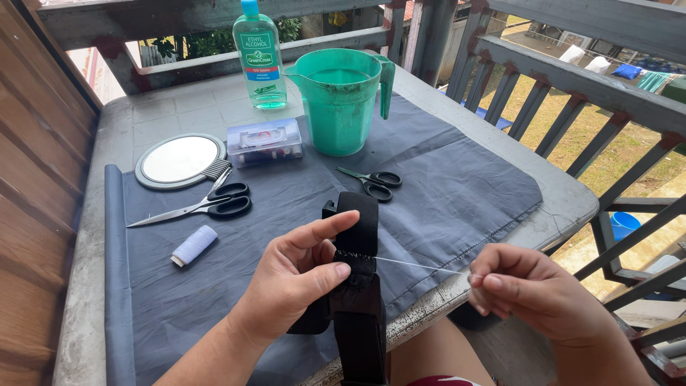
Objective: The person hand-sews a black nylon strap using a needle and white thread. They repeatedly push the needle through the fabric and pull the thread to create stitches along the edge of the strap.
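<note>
Left hand (296, 275) pinches black strap (357, 286) between thumb and fingers, near table edge over grey cloth (443, 193). Right hand (529, 289), fingers pressed together, pinches white thread (418, 266) drawn taut rightward from strap. Scissors (207, 204) lie farther left.

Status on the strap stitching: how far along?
Done: a bunched seam sits across the black strap. In hand: left hand pinches the strap at that seam, right hand pulls the white thread taut. Left: thread is uncut; both scissors lie untouched.
</note>
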